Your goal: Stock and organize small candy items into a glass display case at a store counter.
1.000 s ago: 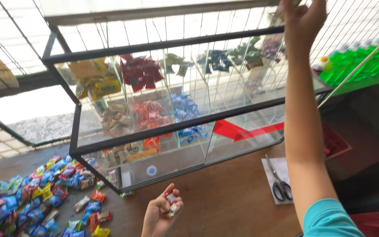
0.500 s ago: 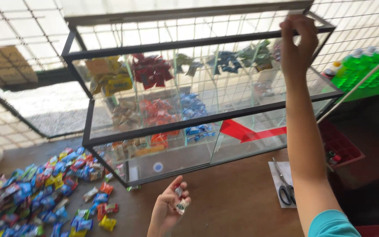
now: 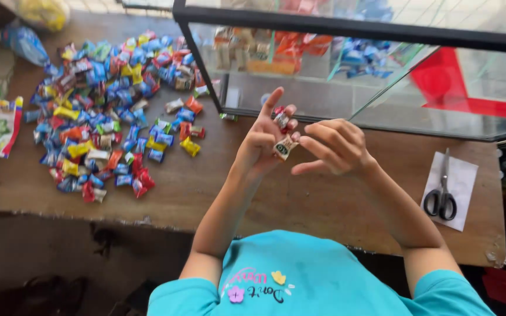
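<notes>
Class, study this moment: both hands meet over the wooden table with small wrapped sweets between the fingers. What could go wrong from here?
1. The left hand holds several wrapped candies loosely in its fingers; one could slip as the right hand picks at them.
2. A dropped one might land beside the candy pile and be hard to tell apart.
3. The scissors lie near the right elbow, which could knock them.
</notes>
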